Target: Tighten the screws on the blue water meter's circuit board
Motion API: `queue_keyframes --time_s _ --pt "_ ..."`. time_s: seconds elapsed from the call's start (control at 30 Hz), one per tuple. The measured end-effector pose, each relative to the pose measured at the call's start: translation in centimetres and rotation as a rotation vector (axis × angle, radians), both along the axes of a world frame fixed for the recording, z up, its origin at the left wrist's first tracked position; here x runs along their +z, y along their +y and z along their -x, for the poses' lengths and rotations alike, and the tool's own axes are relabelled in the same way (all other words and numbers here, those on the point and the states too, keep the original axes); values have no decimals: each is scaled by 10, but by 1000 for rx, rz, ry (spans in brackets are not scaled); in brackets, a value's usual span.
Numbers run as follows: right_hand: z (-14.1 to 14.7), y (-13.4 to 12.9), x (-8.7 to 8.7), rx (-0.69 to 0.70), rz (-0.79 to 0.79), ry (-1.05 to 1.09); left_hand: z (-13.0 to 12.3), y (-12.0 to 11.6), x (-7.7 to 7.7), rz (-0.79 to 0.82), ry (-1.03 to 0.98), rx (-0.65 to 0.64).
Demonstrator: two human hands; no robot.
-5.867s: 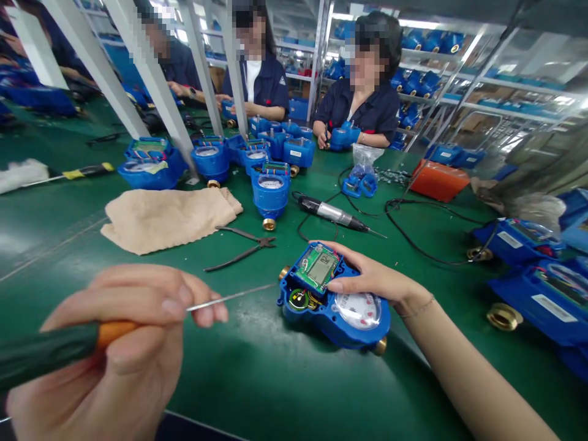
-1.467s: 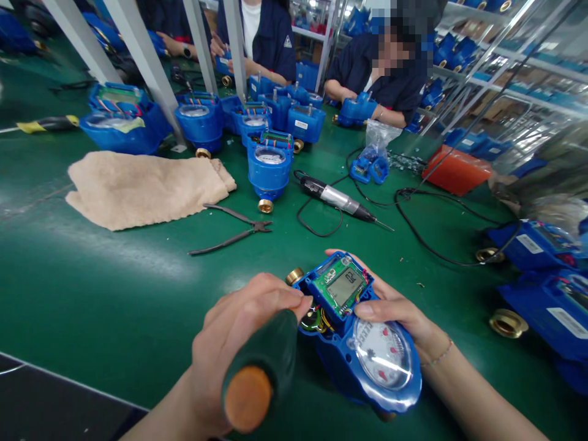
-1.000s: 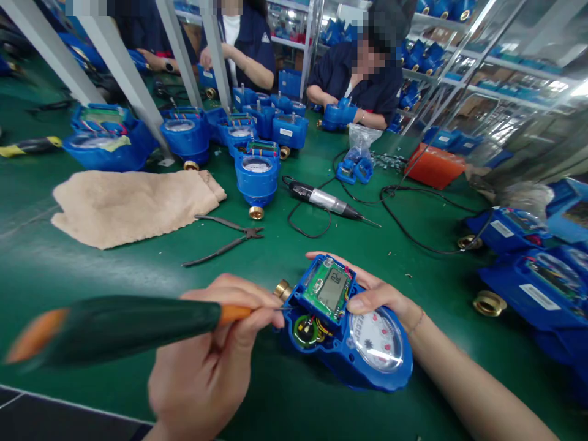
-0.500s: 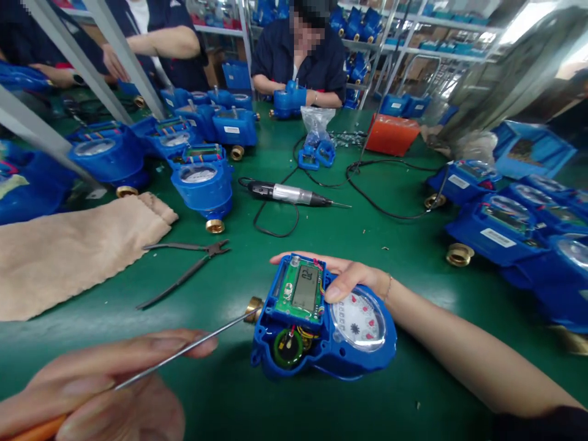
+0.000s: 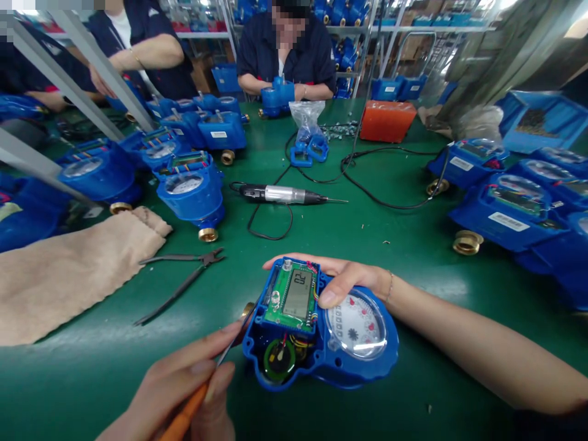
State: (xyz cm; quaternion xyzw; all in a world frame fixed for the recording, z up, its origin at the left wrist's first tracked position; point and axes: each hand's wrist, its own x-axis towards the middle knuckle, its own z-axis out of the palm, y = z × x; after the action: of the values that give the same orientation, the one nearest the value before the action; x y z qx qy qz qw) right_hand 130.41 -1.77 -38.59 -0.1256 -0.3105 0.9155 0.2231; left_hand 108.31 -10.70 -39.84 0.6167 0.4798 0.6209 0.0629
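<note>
A blue water meter [image 5: 362, 373] is held open low in the head view, with a green circuit board [image 5: 275, 309] and its LCD exposed. Its long axis is laid across the view: the board end lies to the left, and a glass dial [image 5: 356, 324] lies to the right. Whether it is resting on the green bench mat [image 5: 92, 386] or is slightly lifted cannot be told.

The meter is gripped from the right by the right hand [image 5: 344, 278], with the fingers stretched along the far rim and the thumb pressed down beside the board. The board end is nearer the left hand [image 5: 184, 380], in which an orange-handled screwdriver [image 5: 188, 407] is pinched between thumb and fingers. Its thin shaft is angled up toward the meter's left edge, beside a brass fitting [image 5: 248, 309], but the tip cannot be made out.

Further left, a pair of pliers [image 5: 184, 282] is laid beside a beige cloth [image 5: 68, 288]. An electric screwdriver [image 5: 275, 194] is lying beyond, on the mat.
</note>
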Motion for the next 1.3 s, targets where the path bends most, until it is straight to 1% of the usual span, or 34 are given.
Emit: queue_keyframes --time_s 0.1,0.27,0.4,0.5,0.57,0.63,0.73,0.87,0.97,1.2,1.3 --pt "-2 0 0 0 -18 2 -5 0 4 -21 -2 33" --pt "-5 1 -3 1 -48 55 -9 -6 6 22 2 -9" --pt "-6 1 -5 -16 -41 65 -7 -14 2 108 30 32" --pt "-6 1 -5 -20 -45 56 -4 -16 -4 146 57 6" --pt "-7 2 -5 -14 -61 43 -2 -15 -6 199 75 -20" --pt "-7 2 -4 -17 -74 34 -1 -13 -6 253 80 -25" --pt "-6 3 -5 -22 -82 30 -3 -10 -2 294 75 -24" --pt "-6 3 -7 -25 -68 30 -10 -12 6 257 55 35" --pt "-7 2 -8 -9 -51 35 -16 -14 9 211 10 61" --pt "-8 3 -3 -9 -58 47 -23 -10 0 150 -66 131" --pt "-7 2 -2 -6 -23 50 -23 -10 -2 105 -94 126"
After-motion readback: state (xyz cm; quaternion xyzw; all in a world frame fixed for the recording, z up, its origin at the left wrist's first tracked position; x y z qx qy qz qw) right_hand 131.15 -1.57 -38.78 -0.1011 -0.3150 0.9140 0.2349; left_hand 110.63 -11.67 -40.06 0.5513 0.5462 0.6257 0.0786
